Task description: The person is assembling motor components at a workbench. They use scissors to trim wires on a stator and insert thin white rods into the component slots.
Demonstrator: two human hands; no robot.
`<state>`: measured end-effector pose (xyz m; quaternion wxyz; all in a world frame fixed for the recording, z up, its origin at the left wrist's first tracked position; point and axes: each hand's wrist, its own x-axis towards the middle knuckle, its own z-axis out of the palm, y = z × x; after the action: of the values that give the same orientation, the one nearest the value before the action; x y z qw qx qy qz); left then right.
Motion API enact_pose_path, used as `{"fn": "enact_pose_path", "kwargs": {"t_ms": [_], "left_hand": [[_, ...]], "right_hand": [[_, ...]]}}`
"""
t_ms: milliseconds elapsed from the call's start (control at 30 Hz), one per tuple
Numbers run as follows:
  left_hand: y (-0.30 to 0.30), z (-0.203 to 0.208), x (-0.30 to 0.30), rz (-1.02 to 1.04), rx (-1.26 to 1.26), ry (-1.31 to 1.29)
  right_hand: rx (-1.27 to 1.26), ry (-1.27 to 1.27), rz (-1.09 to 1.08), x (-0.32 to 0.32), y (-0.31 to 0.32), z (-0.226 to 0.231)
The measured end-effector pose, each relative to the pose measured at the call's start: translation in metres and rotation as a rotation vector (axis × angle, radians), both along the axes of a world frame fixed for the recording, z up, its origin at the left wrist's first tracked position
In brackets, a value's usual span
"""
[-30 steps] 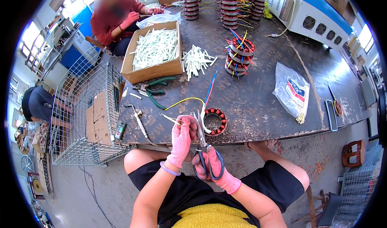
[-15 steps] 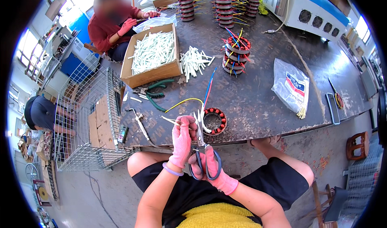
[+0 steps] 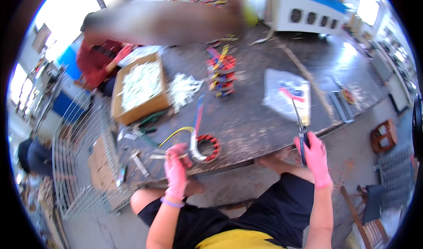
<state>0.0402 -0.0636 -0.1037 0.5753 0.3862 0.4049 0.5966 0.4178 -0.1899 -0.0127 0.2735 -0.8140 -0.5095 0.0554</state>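
My right hand, in a pink glove, grips black-handled scissors beyond the table's front edge, blades pointing up toward the clear plastic bag. My left hand, also gloved in pink, pinches a few thin white sleeves at the front edge of the table. Just right of it lies a motor stator ring with red coils. A white-sleeved lead rises from the ring, and yellow, blue and red wires extend from it. The picture is smeared by motion.
A cardboard box of white sleeves stands at the left, with a loose pile beside it. Green-handled pliers lie in front. Further back is a stator stack. A wire basket adjoins the table. A co-worker sits far left.
My right hand has carried the scissors away from my left hand, far to the right. The left hand still pinches the white sleeves beside the ring. The whole view has shifted.
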Motion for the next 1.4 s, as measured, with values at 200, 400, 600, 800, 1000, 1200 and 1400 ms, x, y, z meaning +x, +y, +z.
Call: {"fn": "enact_pose_path", "kwargs": {"t_ms": [200, 400, 600, 800, 1000, 1200, 1400], "left_hand": [[-0.001, -0.006, -0.016, 0.089, -0.004, 0.176], [-0.021, 0.074, -0.083, 0.102, -0.014, 0.213], [0.009, 0.105, -0.251, 0.431, 0.140, 0.379], [0.138, 0.069, -0.331, 0.479, -0.336, 0.746], [0.106, 0.081, -0.246, 0.328, 0.231, 1.368], [0.018, 0.052, -0.082, -0.536, 0.987, 1.305], [0.019, 0.045, -0.053, -0.248, 1.196, 1.491]], "right_hand": [[-0.160, -0.220, -0.313, 0.203, 0.075, -0.065], [-0.003, -0.641, -0.180, 0.303, 0.062, -0.130], [0.337, -0.351, 0.175, 0.174, 0.096, -0.095], [0.179, 0.018, 0.602, -0.089, 0.099, 0.010], [-0.141, 0.056, 0.595, -0.164, 0.100, -0.011], [-0.170, 0.236, 0.465, -0.185, 0.131, -0.048], [-0.088, 0.465, 0.435, -0.205, 0.124, -0.056]]}}
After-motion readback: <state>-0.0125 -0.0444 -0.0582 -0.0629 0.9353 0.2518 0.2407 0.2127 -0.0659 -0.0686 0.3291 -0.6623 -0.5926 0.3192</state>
